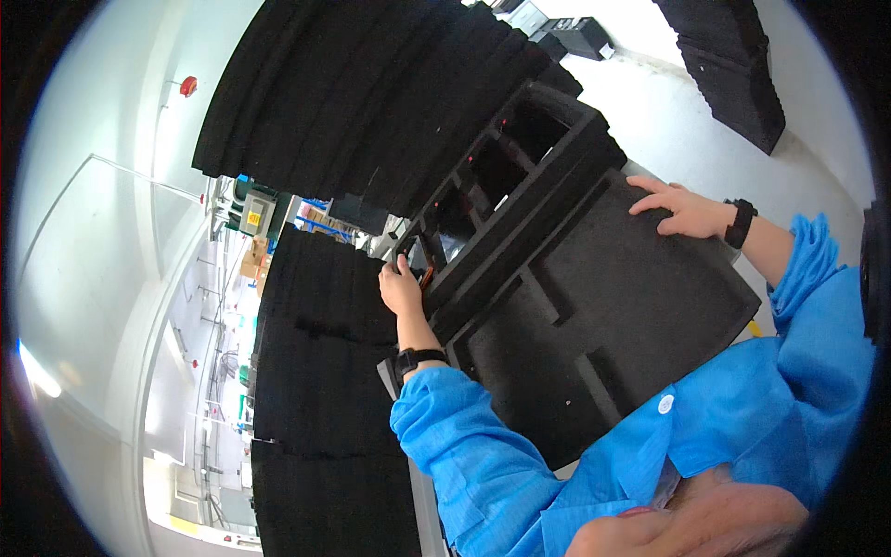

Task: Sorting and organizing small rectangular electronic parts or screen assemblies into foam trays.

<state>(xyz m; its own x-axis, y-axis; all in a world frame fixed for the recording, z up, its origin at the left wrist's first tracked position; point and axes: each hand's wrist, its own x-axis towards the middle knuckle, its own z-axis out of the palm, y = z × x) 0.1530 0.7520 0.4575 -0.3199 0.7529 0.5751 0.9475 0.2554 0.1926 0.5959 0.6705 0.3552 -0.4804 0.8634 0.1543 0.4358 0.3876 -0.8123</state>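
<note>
A black foam tray [608, 302] with slots cut in its face lies tilted in front of my body. My right hand [682, 212] rests at its upper right corner, fingers spread over the face near the edge. Beyond it is a thicker black foam frame [548, 167] with several open compartments, in which dark glossy surfaces and small red spots show. My left hand [401, 290] is closed round the left end of this foam frame; part of its grip is hidden. A small orange-brown piece shows beside the left fingers.
Tall stacks of black foam sheets stand beyond the frame [362, 93] and to the left [325, 371]. Another foam stack [729, 70] is at the upper right on the pale floor. Cardboard boxes [252, 260] and shelving appear farther left, near a white wall.
</note>
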